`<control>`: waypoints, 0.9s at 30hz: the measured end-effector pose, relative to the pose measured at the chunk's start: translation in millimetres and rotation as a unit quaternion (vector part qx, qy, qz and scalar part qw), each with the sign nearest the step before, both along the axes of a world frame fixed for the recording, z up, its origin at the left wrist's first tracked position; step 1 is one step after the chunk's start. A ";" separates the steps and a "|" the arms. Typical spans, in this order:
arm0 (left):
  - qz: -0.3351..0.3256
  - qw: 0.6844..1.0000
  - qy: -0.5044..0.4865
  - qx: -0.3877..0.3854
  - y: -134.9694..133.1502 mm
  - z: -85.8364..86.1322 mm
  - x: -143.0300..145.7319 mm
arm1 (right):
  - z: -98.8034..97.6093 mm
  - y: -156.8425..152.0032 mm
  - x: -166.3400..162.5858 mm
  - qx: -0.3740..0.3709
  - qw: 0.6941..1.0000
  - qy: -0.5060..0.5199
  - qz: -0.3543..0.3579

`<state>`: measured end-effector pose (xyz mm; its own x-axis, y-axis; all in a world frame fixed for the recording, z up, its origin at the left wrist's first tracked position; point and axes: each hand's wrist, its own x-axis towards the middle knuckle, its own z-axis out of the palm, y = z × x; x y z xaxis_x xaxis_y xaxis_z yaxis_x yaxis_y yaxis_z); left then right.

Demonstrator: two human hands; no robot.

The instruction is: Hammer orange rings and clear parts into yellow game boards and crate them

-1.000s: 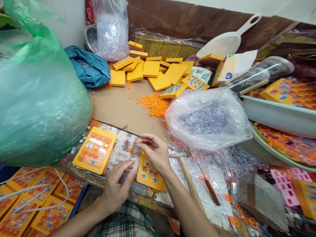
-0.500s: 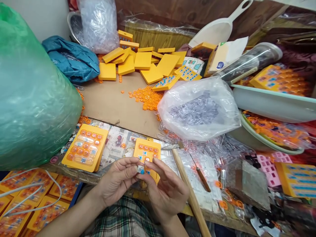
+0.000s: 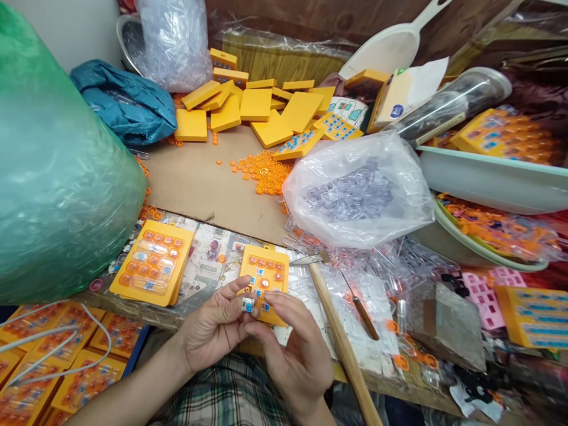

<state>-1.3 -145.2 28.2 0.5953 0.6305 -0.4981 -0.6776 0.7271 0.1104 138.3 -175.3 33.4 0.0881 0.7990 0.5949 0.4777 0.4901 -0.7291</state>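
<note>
My left hand [image 3: 217, 325] pinches a small blue-and-white keyboard switch [image 3: 247, 305] between thumb and fingers. Close on its right, my right hand [image 3: 295, 349] has its fingers apart, with the thumb near the left fingertips; I see nothing in its grasp. Just beyond both hands lies a yellow keypad [image 3: 279, 255], partly covered by them. Orange keycaps sit along its top, and bare blue switches show lower down. A stack of yellow keypads [image 3: 184, 242] with orange and clear long caps stands to the left.
Loose orange caps [image 3: 266, 171] lie in a heap beside an open bag of clear caps [image 3: 355, 195]. Yellow cases [image 3: 270, 127] are piled behind. A wooden handle [image 3: 341, 343] and an awl [image 3: 365, 319] lie right of my hands. A big green bag [image 3: 66, 165] bulges at left.
The hands have moved slightly apart. The switch now shows more plainly in the left hand, turned towards the camera, and the right fingers have drawn down and away from it.
</note>
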 end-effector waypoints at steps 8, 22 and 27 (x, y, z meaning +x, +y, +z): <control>-0.011 0.986 0.154 0.069 -17.4 -8.2 -3.9 | 8.2 -10.0 10.3 -0.063 0.984 -0.159 0.047; -0.055 0.486 0.618 0.616 -10.2 -45.8 -16.4 | -8.4 29.3 4.7 -0.143 0.927 -0.346 -0.026; -0.079 0.447 0.627 0.633 -8.9 -47.2 -16.2 | -3.4 27.7 -3.4 -0.163 0.902 -0.399 -0.037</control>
